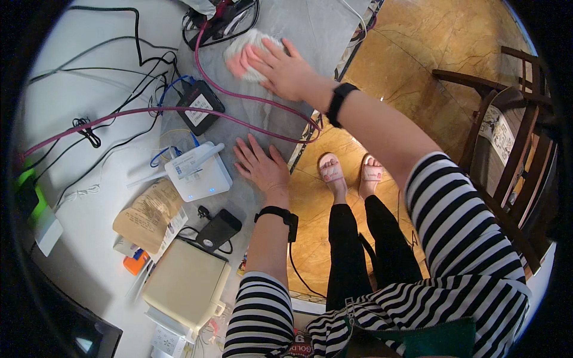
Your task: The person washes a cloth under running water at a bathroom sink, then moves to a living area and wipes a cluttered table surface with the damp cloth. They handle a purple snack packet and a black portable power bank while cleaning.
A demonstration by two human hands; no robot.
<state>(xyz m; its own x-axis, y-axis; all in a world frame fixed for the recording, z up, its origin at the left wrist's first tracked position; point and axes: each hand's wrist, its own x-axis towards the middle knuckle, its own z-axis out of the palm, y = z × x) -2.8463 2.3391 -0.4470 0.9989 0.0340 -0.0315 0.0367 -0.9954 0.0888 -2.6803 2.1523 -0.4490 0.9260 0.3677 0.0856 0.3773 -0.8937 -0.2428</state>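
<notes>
My right hand (286, 71) lies spread on a bunched white and pink cloth (253, 56) at the far part of a grey stone-look tabletop (295, 27). My left hand (264, 168) rests flat on the same top with its fingers apart, and nothing is in it. Just left of it stands a white router (199, 176) with lit blue lights and antennas. A black box (201, 107) with a white written label and plugged-in cables sits beyond the router. Between my hands, a magenta cable (264, 102) loops towards the table edge.
Black cables cross the white surface at left. Nearer me are a brown paper bag (147, 215), a black power adapter (219, 230) and a cream-coloured box (187, 282). A black power strip (224, 22) lies at the far end. A dark wooden chair (506, 134) stands on the tiled floor at right.
</notes>
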